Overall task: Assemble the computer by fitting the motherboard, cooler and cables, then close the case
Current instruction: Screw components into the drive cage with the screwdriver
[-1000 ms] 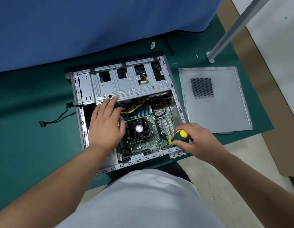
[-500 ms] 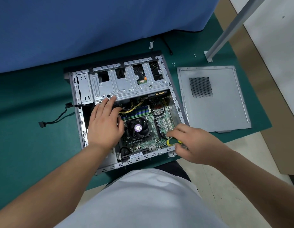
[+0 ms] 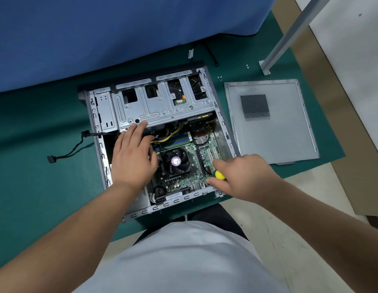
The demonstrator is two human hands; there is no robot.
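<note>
Lying open, case [image 3: 223,125] holds motherboard [image 3: 184,166]; left hand [image 3: 132,157] flat, right hand [image 3: 243,176] grips screwdriver [image 3: 219,175].

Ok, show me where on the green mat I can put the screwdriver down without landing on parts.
Free: the green mat left of the case, nearer than the black loose cable. Also the mat strip between the case and the side panel, though narrow. Crowded: behind the case, where small screws and a bracket lie. The right hand holds the screwdriver; the left hand rests inside the case.
</note>
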